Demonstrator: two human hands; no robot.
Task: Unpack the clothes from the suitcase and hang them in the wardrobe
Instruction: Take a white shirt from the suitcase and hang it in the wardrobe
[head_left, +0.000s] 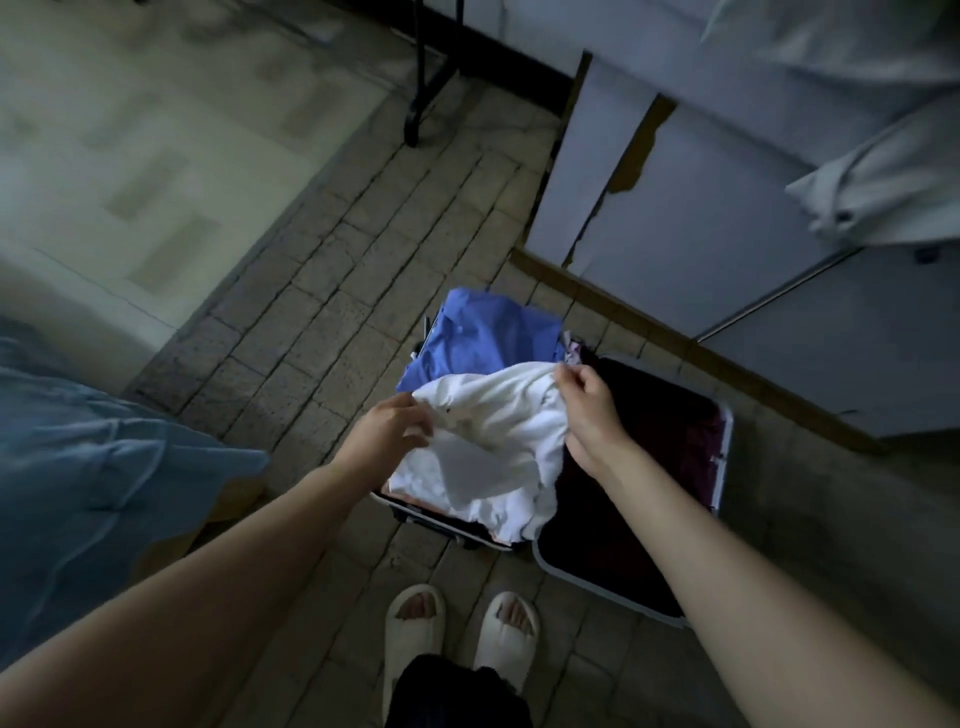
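An open suitcase (724, 431) lies on the tiled floor in front of my feet, its right half dark inside. A crumpled white garment (493, 447) lies over its left half. My left hand (392, 431) grips the garment's left edge. My right hand (587, 402) pinches its upper right edge. Behind the white garment sits a blue shirt (483, 332), partly covered by it. A bit of pink cloth shows under the white garment at the suitcase's near edge. The white wardrobe (691, 218) stands at the upper right, with pale clothes (883, 176) hanging at its right side.
A bed with a blue cover (93, 493) is at the left. A black stand leg (421, 83) rests on the floor at the top centre. A pale wall or panel (156, 130) fills the upper left. My feet in white slippers (462, 629) stand just before the suitcase.
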